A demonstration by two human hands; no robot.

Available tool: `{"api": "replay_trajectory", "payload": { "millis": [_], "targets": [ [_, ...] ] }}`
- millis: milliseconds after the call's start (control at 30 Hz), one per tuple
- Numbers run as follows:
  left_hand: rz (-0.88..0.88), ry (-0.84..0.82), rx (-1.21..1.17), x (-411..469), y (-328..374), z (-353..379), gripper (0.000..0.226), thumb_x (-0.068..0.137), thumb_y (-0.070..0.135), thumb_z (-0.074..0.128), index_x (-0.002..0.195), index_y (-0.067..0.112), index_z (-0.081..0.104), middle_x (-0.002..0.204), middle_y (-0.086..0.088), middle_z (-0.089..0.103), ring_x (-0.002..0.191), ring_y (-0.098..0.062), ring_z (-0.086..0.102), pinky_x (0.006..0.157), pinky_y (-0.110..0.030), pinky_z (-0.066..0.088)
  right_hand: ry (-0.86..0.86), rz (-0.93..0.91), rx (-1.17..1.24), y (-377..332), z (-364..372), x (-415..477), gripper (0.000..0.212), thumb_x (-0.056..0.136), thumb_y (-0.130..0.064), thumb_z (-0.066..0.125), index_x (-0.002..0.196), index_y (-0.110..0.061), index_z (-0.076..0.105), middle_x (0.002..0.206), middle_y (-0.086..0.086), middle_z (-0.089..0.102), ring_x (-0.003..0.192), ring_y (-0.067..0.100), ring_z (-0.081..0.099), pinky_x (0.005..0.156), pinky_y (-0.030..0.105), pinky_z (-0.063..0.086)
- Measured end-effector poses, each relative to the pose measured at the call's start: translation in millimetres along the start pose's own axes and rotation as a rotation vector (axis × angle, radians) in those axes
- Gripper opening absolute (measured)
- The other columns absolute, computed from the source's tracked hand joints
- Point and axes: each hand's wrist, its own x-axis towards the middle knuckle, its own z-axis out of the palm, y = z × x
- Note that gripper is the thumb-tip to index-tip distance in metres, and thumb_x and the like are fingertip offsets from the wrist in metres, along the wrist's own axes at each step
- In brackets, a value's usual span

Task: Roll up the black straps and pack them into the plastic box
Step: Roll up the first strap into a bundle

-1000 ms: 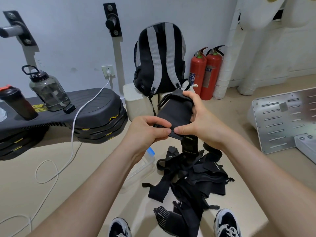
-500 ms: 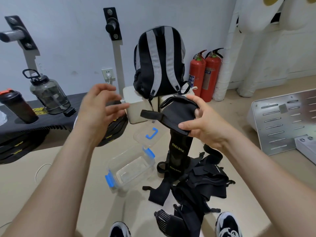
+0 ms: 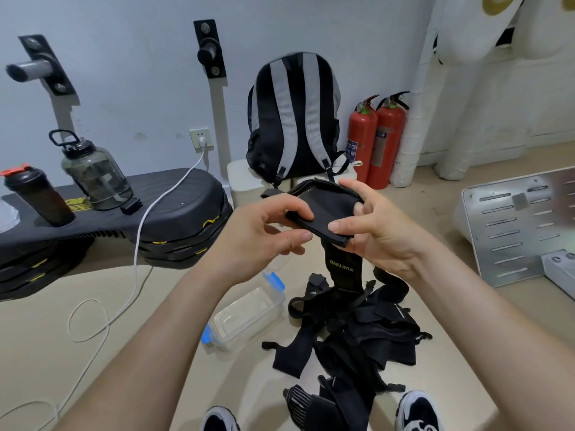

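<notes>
I hold a black strap (image 3: 323,209) up in front of me, its wide padded end partly folded over. My right hand (image 3: 373,225) grips that end from the right, thumb on top. My left hand (image 3: 264,231) pinches its left edge with fingertips. The strap's tail with printed lettering (image 3: 342,265) hangs down to a tangled pile of black straps (image 3: 357,331) on the floor. A clear plastic box (image 3: 249,315) with blue clips stands open on the floor, left of the pile and below my left hand.
A backpack (image 3: 292,119) leans on a white block, two red fire extinguishers (image 3: 376,138) beside it. A black bench (image 3: 174,213) at left carries a large jug (image 3: 93,172) and a shaker bottle (image 3: 34,194). A white cable (image 3: 137,259) trails across the floor. Metal panel (image 3: 522,222) at right. My shoes (image 3: 417,412) show below.
My left hand let go of the strap, swung out to the left, and has now come back to pinch its left edge. The right hand kept holding the strap throughout.
</notes>
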Motion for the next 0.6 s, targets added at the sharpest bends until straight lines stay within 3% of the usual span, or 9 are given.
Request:
{"api": "replay_trajectory", "payload": {
  "millis": [167,333,400,533,600],
  "targets": [
    [-0.041,0.012,-0.132,1.0,-1.5,4.2,0.021,0.08,-0.002,0.076,0.089,0.014,0.068,0.076,0.003,0.072,0.075,-0.026,0.074,0.069,-0.027,0.056,-0.047,-0.004,0.01,-0.7,-1.6,-0.2,0.077,0.06,0.012,0.068,0.125,-0.028,0.055,0.115,0.006,0.062,0.098,0.022,0.071,0.079,0.04,0.061],
    [-0.101,0.041,-0.267,1.6,-3.6,11.4,0.021,0.078,-0.01,0.073,0.086,0.008,0.067,0.069,-0.002,0.07,0.06,-0.019,0.07,0.063,-0.025,0.059,-0.042,-0.006,0.018,-0.5,-2.8,1.1,0.09,0.06,0.011,0.068,0.139,-0.024,0.046,0.127,0.01,0.056,0.101,0.023,0.07,0.082,0.04,0.059],
    [-0.125,0.025,-0.243,1.9,-5.2,10.4,0.015,0.08,-0.006,0.073,0.084,0.008,0.067,0.068,-0.004,0.07,0.061,-0.019,0.071,0.065,-0.026,0.059,-0.037,-0.012,0.009,0.5,-2.5,1.4,0.09,0.062,0.016,0.068,0.14,-0.024,0.046,0.128,0.01,0.054,0.105,0.025,0.068,0.083,0.041,0.059],
    [-0.217,-0.067,-0.241,0.7,-9.6,6.4,0.01,0.084,-0.001,0.072,0.079,0.008,0.072,0.08,-0.01,0.074,0.084,-0.026,0.074,0.076,-0.03,0.06,-0.028,-0.014,-0.019,1.4,-1.0,-0.4,0.079,0.079,0.029,0.054,0.135,-0.026,0.047,0.128,0.008,0.05,0.112,0.025,0.063,0.076,0.04,0.061],
    [-0.27,-0.033,-0.278,1.1,-11.8,6.2,0.012,0.079,-0.004,0.074,0.073,0.006,0.072,0.075,-0.01,0.071,0.077,-0.024,0.073,0.071,-0.027,0.059,-0.041,-0.005,-0.015,0.2,-0.4,-1.9,0.076,0.081,0.029,0.052,0.132,-0.028,0.049,0.128,0.007,0.049,0.113,0.025,0.062,0.079,0.044,0.061]
  ]
}}
